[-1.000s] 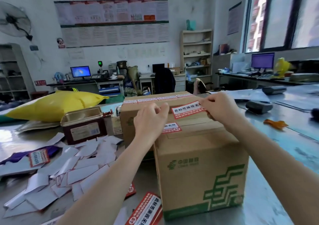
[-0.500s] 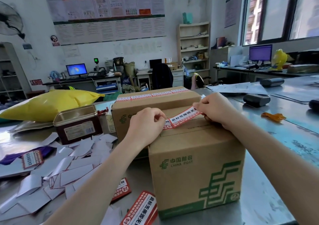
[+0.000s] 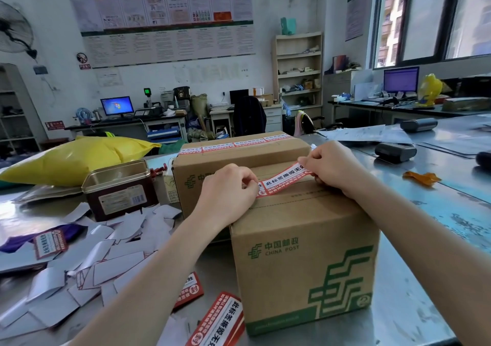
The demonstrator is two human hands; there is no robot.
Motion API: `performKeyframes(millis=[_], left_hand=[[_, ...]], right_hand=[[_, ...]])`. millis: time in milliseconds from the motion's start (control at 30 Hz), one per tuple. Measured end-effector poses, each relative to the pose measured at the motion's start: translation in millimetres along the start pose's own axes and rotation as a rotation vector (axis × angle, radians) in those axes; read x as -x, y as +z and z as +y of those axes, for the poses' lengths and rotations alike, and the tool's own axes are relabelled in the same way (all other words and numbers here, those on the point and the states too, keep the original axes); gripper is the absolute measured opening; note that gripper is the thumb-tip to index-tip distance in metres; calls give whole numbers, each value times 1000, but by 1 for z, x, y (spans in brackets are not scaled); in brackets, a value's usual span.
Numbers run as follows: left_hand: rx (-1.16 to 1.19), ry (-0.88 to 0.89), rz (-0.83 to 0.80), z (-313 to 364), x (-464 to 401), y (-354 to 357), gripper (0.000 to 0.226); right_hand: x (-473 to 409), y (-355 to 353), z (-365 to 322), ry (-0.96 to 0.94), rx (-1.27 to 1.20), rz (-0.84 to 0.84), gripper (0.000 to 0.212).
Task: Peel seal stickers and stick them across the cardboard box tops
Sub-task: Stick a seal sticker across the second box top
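Both hands stretch a seal sticker (image 3: 282, 181) over the near China Post box (image 3: 305, 255)
Left hand (image 3: 228, 189) pinches its left end, right hand (image 3: 332, 167) pinches its right end

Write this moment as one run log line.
step: placing sticker | left hand: pinches sticker | right hand: pinches sticker | front box: top unsealed

the left hand (image 3: 228, 189) hides the seal sticker's (image 3: 283, 179) nine o'clock end, the right hand (image 3: 332, 169) its three o'clock end. a loose sticker (image 3: 220, 321) at six o'clock is cut off by the bottom edge. the wall posters' (image 3: 164, 21) print at twelve o'clock is too small to read.
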State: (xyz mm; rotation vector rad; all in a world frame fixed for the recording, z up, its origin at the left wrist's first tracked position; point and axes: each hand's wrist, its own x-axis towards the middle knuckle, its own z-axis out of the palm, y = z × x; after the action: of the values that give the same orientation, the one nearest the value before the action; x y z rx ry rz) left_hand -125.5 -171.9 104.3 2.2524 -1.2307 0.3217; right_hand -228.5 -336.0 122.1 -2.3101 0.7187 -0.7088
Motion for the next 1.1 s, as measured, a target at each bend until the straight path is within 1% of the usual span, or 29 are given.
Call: performKeyframes(millis=[133, 200, 233, 333, 400, 467, 567, 600, 700, 867, 933, 1000, 1100], left_hand=[[-16, 39, -25, 0, 1, 0, 28], [-9, 112, -79, 0, 2, -1, 34], [-4, 159, -139, 1, 3, -3, 38], [-36, 262, -406, 5, 7, -11, 52], [-114, 277, -495, 7, 11, -15, 58], [-144, 267, -515, 8, 15, -20, 64], [-159, 220, -556, 13, 17, -24, 81], [-169, 201, -571, 15, 15, -24, 83], [-207, 187, -597, 19, 7, -19, 76], [-239, 184, -609, 18, 5, -16, 77], [-245, 185, -607, 17, 5, -15, 77], [-246, 186, -601, 18, 6, -15, 77], [-243, 184, -603, 18, 7, -14, 77]], right_hand=[[-1, 1, 0, 2, 2, 3, 34], [-1, 0, 0, 2, 12, 4, 33], [-1, 0, 1, -2, 20, 5, 34], [-1, 1, 2, -23, 46, 12, 33], [-1, 2, 2, -32, 63, 13, 33], [-2, 3, 3, -40, 84, 16, 34], [-4, 4, 4, -53, 119, 21, 35], [-4, 4, 5, -55, 127, 23, 36], [-6, 6, 5, -72, 184, 36, 37], [-6, 1, 5, -89, 371, 15, 32], [-7, -3, 3, -87, 435, -23, 38], [-8, -7, 2, -78, 494, -60, 49], [-7, -7, 2, -85, 533, -70, 61]])
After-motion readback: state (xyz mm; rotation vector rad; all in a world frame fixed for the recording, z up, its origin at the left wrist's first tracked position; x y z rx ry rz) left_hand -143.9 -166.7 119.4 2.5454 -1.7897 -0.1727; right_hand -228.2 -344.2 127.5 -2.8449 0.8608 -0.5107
